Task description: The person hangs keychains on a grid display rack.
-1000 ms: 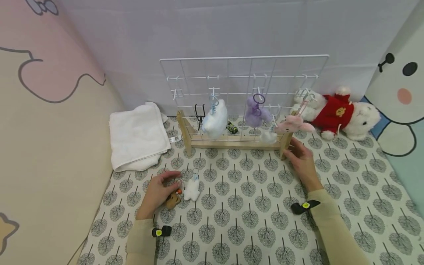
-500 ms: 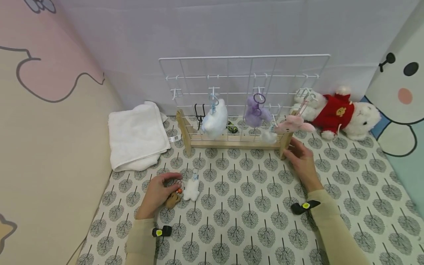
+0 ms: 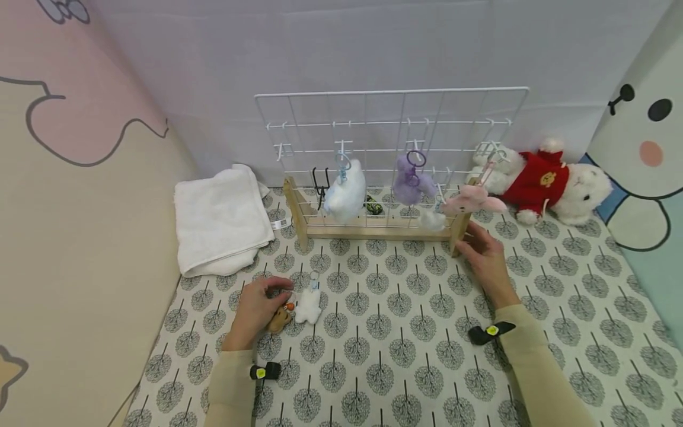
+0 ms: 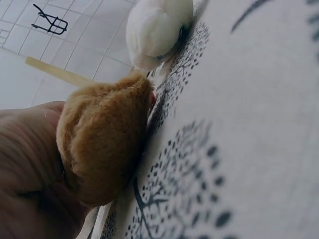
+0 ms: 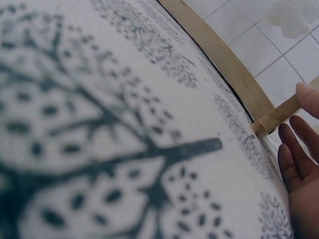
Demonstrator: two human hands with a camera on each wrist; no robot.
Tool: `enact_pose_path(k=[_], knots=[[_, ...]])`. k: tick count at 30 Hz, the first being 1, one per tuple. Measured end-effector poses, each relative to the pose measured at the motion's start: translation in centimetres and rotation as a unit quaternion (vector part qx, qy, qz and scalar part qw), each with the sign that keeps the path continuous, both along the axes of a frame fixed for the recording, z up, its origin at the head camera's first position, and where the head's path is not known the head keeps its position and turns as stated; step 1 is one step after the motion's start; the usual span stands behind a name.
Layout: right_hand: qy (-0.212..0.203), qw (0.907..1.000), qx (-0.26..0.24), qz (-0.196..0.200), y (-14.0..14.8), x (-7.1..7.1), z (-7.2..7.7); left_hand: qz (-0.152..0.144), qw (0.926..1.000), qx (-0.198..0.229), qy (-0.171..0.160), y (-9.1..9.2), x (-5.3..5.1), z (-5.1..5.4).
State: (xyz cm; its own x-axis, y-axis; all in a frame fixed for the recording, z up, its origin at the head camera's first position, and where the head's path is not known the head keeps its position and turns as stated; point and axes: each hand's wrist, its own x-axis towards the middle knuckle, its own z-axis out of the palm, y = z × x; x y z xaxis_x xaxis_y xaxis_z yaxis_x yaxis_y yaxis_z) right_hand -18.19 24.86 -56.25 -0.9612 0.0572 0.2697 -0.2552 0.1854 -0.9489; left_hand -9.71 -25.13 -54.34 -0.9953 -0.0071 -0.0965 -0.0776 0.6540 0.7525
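My left grip [image 3: 259, 307] pinches the brown plush keychain [image 3: 278, 321] at its ring end, just beside the white plush keychain [image 3: 309, 305] on the tabletop [image 3: 384, 362]. My right grip [image 3: 487, 261] holds the wooden foot [image 3: 458, 237] of the wire rack [image 3: 373, 233], where a purple plush [image 3: 408, 185] and a pink plush [image 3: 472, 200] hang.

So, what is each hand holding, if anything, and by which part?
The left hand seems to pinch the brown plush keychain at its top end, by the orange bead. The right hand holds the rack by its right wooden foot.
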Motion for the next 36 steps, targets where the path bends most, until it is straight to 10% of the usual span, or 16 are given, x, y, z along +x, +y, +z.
enact_pose_path(k=[36], knots=[[0.000, 1.0000, 0.001, 0.001, 0.0, 0.0, -0.1, -0.040, 0.9965, -0.034, 0.064, 0.4, 0.6, 0.1]])
